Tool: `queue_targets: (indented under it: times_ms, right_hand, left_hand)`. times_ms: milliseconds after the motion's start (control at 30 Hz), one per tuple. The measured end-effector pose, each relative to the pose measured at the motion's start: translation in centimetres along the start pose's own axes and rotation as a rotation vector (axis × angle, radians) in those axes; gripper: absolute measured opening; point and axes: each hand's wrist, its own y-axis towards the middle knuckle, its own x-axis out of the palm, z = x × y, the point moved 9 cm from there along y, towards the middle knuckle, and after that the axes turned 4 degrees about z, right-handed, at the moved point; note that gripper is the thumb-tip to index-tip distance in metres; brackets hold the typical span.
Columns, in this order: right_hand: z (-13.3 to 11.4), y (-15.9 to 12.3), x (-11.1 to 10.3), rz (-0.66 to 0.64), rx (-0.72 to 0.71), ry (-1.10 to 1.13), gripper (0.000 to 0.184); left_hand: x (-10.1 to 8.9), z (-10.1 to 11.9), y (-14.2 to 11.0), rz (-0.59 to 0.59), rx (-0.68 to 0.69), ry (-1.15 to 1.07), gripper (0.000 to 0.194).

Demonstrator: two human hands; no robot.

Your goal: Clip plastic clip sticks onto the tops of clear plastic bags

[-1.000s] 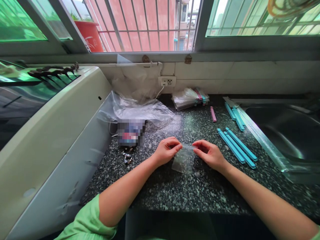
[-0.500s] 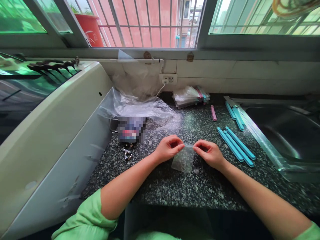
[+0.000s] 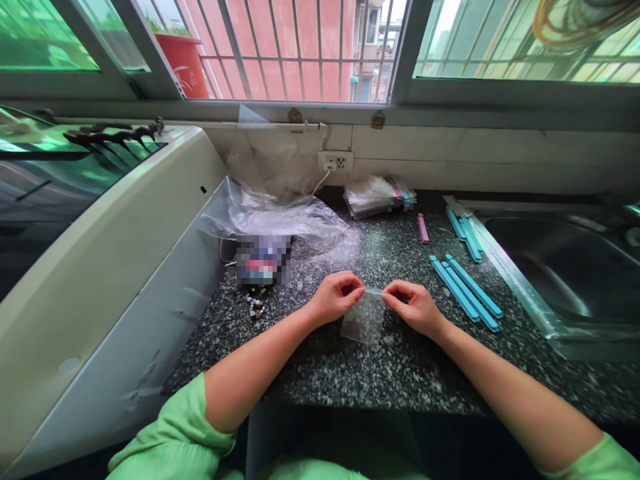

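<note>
Between my hands, a small clear plastic bag (image 3: 363, 321) hangs over the speckled dark countertop (image 3: 350, 380). My left hand (image 3: 336, 297) pinches its upper left corner between thumb and forefinger. At the upper right corner, my right hand (image 3: 413, 307) grips the bag in the same way. To the right of my right hand lie several light-blue bag-sealing clips (image 3: 465, 291), side by side at a slant. A pink clip (image 3: 423, 229) lies farther back. The fingers of both hands are curled, with the fingertips partly hidden.
A stack of clear bags with clips (image 3: 377, 197) sits by the wall, left of more blue clips (image 3: 464, 233). Crumpled plastic (image 3: 280, 217) lies behind a blurred-out object (image 3: 263, 260) and a beaded bracelet (image 3: 257, 307). A metal sink (image 3: 555, 267) borders the right, a white appliance (image 3: 165, 220) the left.
The view has shifted slightly. My right hand sits a little farther left, and both hands still pinch the top edge of the bag.
</note>
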Motion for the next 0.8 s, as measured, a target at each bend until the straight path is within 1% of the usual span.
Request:
queue_targets:
  times_ms: [233, 400, 500, 700, 800]
  right_hand:
    - [0.4, 0.0, -0.3, 0.040, 0.013, 0.015, 0.018]
    - [0.2, 0.0, -0.1, 0.062, -0.016, -0.021, 0.019]
    - [0.0, 0.0, 0.1, 0.069, -0.037, -0.052, 0.017]
    - [-0.2, 0.1, 0.4, 0.074, -0.064, -0.074, 0.016]
    - [-0.1, 0.2, 0.7, 0.064, -0.055, -0.073, 0.014]
  left_hand:
    - [-0.1, -0.7, 0.0, 0.017, -0.027, -0.023, 0.018]
    - [0.7, -1.7, -0.1, -0.012, -0.100, -0.126, 0.019]
    - [1.0, -1.9, -0.1, -0.017, -0.114, -0.165, 0.019]
    - [1.0, -2.4, -0.1, -0.010, -0.138, -0.133, 0.015]
    - [0.9, -2.5, 0.0, -0.004, -0.137, -0.103, 0.012]
